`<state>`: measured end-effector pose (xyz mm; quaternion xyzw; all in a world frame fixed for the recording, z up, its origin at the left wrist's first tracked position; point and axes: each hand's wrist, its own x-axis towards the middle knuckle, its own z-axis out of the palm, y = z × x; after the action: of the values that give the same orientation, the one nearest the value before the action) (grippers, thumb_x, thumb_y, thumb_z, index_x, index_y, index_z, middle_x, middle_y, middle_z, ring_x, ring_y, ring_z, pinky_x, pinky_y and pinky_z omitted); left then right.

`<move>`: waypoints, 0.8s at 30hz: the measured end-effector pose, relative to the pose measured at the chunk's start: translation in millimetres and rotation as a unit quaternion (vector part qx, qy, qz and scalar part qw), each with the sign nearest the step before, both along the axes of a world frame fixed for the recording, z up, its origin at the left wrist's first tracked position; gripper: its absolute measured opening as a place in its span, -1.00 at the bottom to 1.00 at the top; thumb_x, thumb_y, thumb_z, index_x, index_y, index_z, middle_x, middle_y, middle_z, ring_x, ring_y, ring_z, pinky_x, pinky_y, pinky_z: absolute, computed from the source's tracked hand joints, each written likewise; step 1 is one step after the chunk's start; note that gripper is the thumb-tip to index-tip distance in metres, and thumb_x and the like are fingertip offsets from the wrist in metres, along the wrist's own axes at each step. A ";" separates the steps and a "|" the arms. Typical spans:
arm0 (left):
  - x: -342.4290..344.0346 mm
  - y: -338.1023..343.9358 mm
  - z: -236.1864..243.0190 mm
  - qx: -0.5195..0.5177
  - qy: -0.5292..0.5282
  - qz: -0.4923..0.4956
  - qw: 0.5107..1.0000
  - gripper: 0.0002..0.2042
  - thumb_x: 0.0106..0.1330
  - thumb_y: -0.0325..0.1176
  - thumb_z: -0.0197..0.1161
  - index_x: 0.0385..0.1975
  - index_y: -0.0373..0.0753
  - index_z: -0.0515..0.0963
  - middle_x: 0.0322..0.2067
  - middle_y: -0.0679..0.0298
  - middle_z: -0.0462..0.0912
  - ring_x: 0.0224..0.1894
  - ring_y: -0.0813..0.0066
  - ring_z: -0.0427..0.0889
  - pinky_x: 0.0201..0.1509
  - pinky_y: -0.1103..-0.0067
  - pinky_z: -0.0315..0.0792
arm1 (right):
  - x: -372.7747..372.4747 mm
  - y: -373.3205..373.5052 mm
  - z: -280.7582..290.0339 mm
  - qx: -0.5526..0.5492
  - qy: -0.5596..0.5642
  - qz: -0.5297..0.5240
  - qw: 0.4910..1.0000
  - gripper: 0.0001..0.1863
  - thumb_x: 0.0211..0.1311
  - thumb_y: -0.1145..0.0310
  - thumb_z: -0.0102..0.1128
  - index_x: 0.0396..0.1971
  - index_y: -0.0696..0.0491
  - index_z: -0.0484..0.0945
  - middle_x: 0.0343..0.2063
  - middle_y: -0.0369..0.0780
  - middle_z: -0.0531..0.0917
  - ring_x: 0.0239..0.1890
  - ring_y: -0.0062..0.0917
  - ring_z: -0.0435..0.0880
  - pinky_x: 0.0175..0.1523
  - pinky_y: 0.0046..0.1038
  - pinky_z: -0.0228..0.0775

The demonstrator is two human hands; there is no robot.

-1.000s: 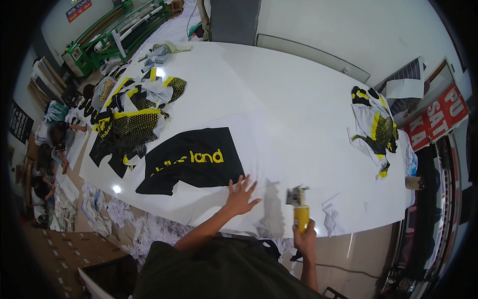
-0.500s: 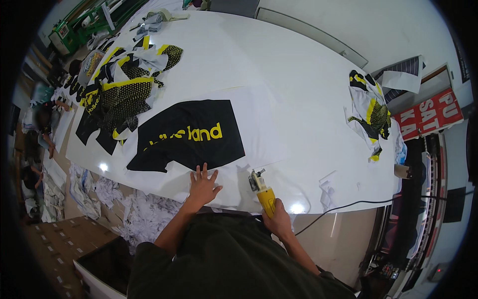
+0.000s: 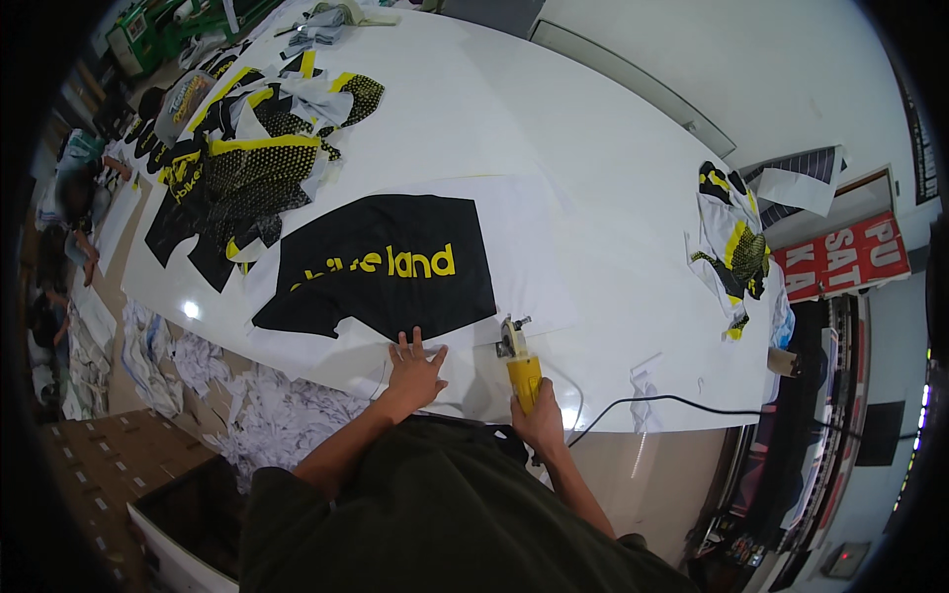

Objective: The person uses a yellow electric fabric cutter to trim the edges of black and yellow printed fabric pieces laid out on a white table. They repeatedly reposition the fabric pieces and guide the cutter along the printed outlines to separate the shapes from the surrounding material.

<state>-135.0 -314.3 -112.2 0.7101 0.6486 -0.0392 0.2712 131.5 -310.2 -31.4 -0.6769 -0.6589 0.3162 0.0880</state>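
Note:
A black fabric piece with yellow lettering (image 3: 386, 227) lies over white paper on the white table (image 3: 593, 227). My left hand (image 3: 415, 374) is open, fingers spread, its fingertips at the piece's lower edge. A yellow electric cutter with a metal head (image 3: 524, 376) is in the grip of my right hand (image 3: 537, 423); its head is just below the piece's lower right corner. I cannot tell whether the blade touches the fabric. The cutter's black cord (image 3: 672, 397) runs off rightward across the table's front.
Piles of black, yellow and white fabric (image 3: 257, 163) lie at the left and right (image 3: 741, 247). Two people (image 3: 74, 188) work low at the far left. Paper scraps (image 3: 287, 415) and flattened cardboard (image 3: 109, 494) cover floor areas. A red sign (image 3: 840, 252) leans at the right.
My left hand has shifted left along the piece's lower edge. My right hand and cutter have moved left, closer to the piece's corner. The cord has come onto the table, and the view has shifted.

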 end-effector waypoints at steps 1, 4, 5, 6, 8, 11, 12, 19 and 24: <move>0.1 -0.9 -1.8 0.004 -0.002 0.001 1.000 -0.23 0.29 0.08 0.37 0.51 0.09 0.28 0.52 -0.40 -0.17 0.50 -0.65 -0.12 0.44 -0.34 -0.04 | 0.5 2.2 -4.2 0.011 0.002 0.007 1.000 -0.42 0.30 0.23 0.28 0.10 0.27 0.25 -0.11 0.34 0.59 -0.09 0.28 0.63 0.00 0.05 0.51; -0.5 -0.7 -2.1 0.004 -0.004 -0.001 1.000 -0.23 0.29 0.08 0.37 0.50 0.08 0.28 0.52 -0.40 -0.18 0.50 -0.65 -0.13 0.43 -0.35 -0.03 | -3.6 16.1 -11.5 0.015 -0.001 0.017 1.000 -0.41 0.30 0.22 0.29 0.11 0.27 0.23 -0.10 0.26 0.56 -0.13 0.26 0.63 -0.07 0.10 0.52; -0.8 -0.4 -1.7 0.002 -0.005 -0.002 1.000 -0.23 0.29 0.08 0.37 0.50 0.08 0.28 0.52 -0.40 -0.18 0.50 -0.65 -0.13 0.43 -0.35 -0.03 | -5.5 20.7 -12.1 0.022 -0.003 0.020 1.000 -0.41 0.30 0.22 0.29 0.10 0.26 0.23 -0.11 0.26 0.56 -0.13 0.25 0.63 -0.07 0.10 0.52; -1.4 -0.1 -2.0 0.004 0.002 -0.007 1.000 -0.21 0.28 0.10 0.37 0.51 0.09 0.27 0.52 -0.41 -0.17 0.50 -0.66 -0.12 0.42 -0.35 -0.01 | -7.7 25.8 -12.1 0.030 -0.005 0.023 0.999 -0.42 0.30 0.22 0.29 0.09 0.26 0.23 -0.12 0.26 0.56 -0.13 0.25 0.63 -0.08 0.10 0.52; -1.6 -0.6 -4.3 0.008 0.014 -0.015 1.000 -0.19 0.28 0.12 0.35 0.53 0.11 0.23 0.51 -0.44 -0.16 0.48 -0.69 -0.10 0.41 -0.34 0.03 | -11.3 35.2 -13.4 0.044 -0.007 0.028 0.999 -0.42 0.29 0.23 0.29 0.08 0.27 0.24 -0.15 0.28 0.58 -0.14 0.26 0.63 -0.08 0.10 0.52; -1.3 -2.5 -8.6 0.011 0.017 -0.014 1.000 -0.19 0.28 0.13 0.35 0.53 0.11 0.24 0.51 -0.43 -0.17 0.49 -0.69 -0.12 0.40 -0.35 0.03 | -16.6 48.7 -14.9 0.053 -0.008 0.034 0.998 -0.43 0.28 0.24 0.29 0.06 0.29 0.24 -0.21 0.33 0.61 -0.16 0.29 0.63 -0.08 0.11 0.50; -1.2 -2.7 -7.7 0.016 0.011 -0.010 1.000 -0.20 0.27 0.11 0.36 0.52 0.10 0.25 0.51 -0.42 -0.17 0.49 -0.68 -0.12 0.40 -0.36 0.02 | -18.2 53.6 -13.7 0.050 -0.009 0.035 0.998 -0.43 0.28 0.24 0.29 0.05 0.28 0.24 -0.22 0.32 0.61 -0.18 0.29 0.63 -0.09 0.12 0.49; 0.2 -3.4 -4.4 0.020 -0.007 0.005 1.000 -0.22 0.27 0.08 0.38 0.50 0.06 0.29 0.52 -0.41 -0.15 0.50 -0.64 -0.10 0.41 -0.37 -0.01 | -24.7 82.4 -13.2 0.055 -0.005 0.052 0.997 -0.46 0.27 0.22 0.29 -0.01 0.27 0.24 -0.26 0.32 0.62 -0.19 0.29 0.63 -0.08 0.12 0.50; -0.3 -3.8 -12.2 0.012 0.010 -0.006 1.000 -0.20 0.29 0.14 0.33 0.53 0.12 0.22 0.52 -0.41 -0.20 0.50 -0.68 -0.18 0.40 -0.38 0.02 | -33.8 109.5 -19.0 0.056 0.003 0.065 0.996 -0.47 0.27 0.20 0.29 -0.04 0.25 0.24 -0.24 0.32 0.62 -0.17 0.27 0.64 -0.05 0.11 0.50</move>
<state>-135.3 -318.1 -124.3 0.7165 0.6476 -0.0401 0.2563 97.7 -200.8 -50.4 -0.6258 -0.7179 0.2856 0.1072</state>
